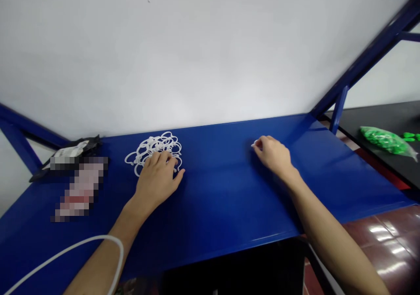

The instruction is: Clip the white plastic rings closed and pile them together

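Observation:
A pile of thin white plastic rings (154,146) lies on the blue shelf (223,190), left of centre. My left hand (159,177) rests palm down on the near edge of that pile, its fingers bent onto the rings. My right hand (272,155) is further right on the bare shelf, with its fingers pinched together on a small white piece (253,144) that barely shows at the fingertips. A white cable (82,247) loops over my left forearm.
A black packet (70,150) and a blurred-out patch lie at the shelf's left end. Blue frame bars (364,59) rise at both sides against a white wall. To the right, a black table holds a clear bag of green pieces (385,140).

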